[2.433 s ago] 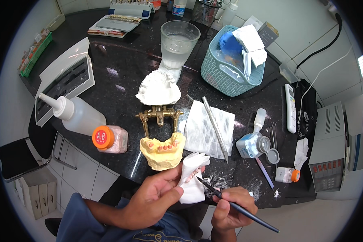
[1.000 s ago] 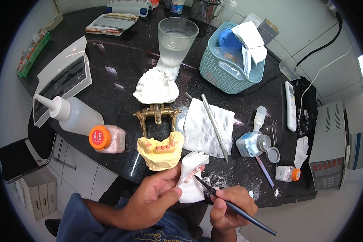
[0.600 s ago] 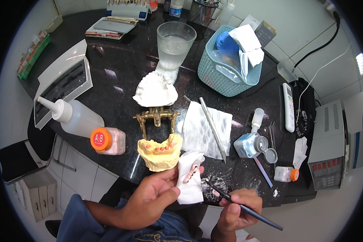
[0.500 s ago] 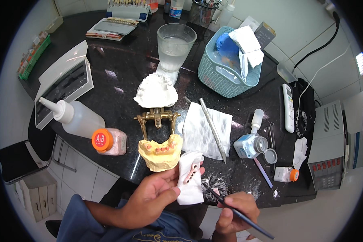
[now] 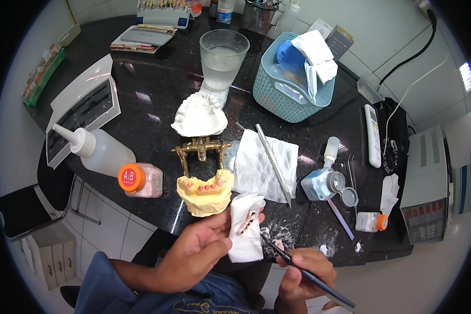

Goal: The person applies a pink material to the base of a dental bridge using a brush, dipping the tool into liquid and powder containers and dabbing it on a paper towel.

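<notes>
My left hand [image 5: 196, 254] holds a folded white tissue [image 5: 247, 250] near the front edge of the dark worktop. On the tissue lies a small pink dental bridge piece [image 5: 246, 225] with a row of dark holes. My right hand [image 5: 311, 269] pinches a slim dark blue brush [image 5: 311, 280], its dark tip close to the tissue's right edge. Just beyond my left hand stands a yellow dental cast [image 5: 205, 196] with reddish tooth stumps. A brass articulator [image 5: 201, 149] joins it to a white plaster cast [image 5: 199, 118] lying farther back.
A metal carving knife [image 5: 273, 165] rests on a white sheet [image 5: 246, 175]. To the right are an uncapped jar [image 5: 316, 187] and tweezers [image 5: 352, 175]. An orange-lidded jar [image 5: 150, 180] and squeeze bottle [image 5: 110, 157] stand left. Behind are a glass of water [image 5: 222, 65] and a teal basket [image 5: 285, 104].
The whole view has shifted slightly, with the bench things now a little higher and farther left. Both hands keep their holds, and the brush tip stays beside the tissue.
</notes>
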The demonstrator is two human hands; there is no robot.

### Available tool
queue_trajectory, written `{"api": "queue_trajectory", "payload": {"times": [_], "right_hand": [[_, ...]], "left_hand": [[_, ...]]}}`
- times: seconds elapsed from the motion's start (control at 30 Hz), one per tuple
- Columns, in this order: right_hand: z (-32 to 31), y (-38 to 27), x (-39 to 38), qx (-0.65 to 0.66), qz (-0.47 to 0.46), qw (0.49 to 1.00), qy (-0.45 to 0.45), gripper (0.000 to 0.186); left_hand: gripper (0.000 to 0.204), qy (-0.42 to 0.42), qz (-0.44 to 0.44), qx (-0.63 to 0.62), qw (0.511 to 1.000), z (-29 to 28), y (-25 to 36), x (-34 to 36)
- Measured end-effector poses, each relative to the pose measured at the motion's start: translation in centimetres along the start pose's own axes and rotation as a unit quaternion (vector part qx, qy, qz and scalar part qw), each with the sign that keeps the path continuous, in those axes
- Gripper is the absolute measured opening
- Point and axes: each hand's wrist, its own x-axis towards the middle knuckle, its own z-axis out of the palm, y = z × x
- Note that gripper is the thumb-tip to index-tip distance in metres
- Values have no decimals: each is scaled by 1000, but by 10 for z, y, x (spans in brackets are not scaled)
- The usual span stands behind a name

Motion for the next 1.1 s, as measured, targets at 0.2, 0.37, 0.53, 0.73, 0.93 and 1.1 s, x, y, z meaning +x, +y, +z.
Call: {"api": "queue_trajectory", "payload": {"times": [0.2,0.37,0.53,0.73,0.93,1.1], "right_hand": [[6,-3,-2,28,11,1000,1,31],[9,2,6,34,-59,996,-57,21],[12,1,9,-5,-65,995,-74,23],[12,0,9,-27,-49,994,-89,28],[13,0,9,-33,-52,993,-96,28],[12,0,8,-36,-53,993,-100,28]], "left_hand": [[60,20,-7,-54,998,10,2,2],[60,19,-9,-61,998,7,2,3],[59,20,-17,-68,997,6,2,3],[58,20,-19,-73,997,8,4,2],[58,14,-18,-61,998,7,3,1],[58,11,-20,-49,999,5,2,2]]}}
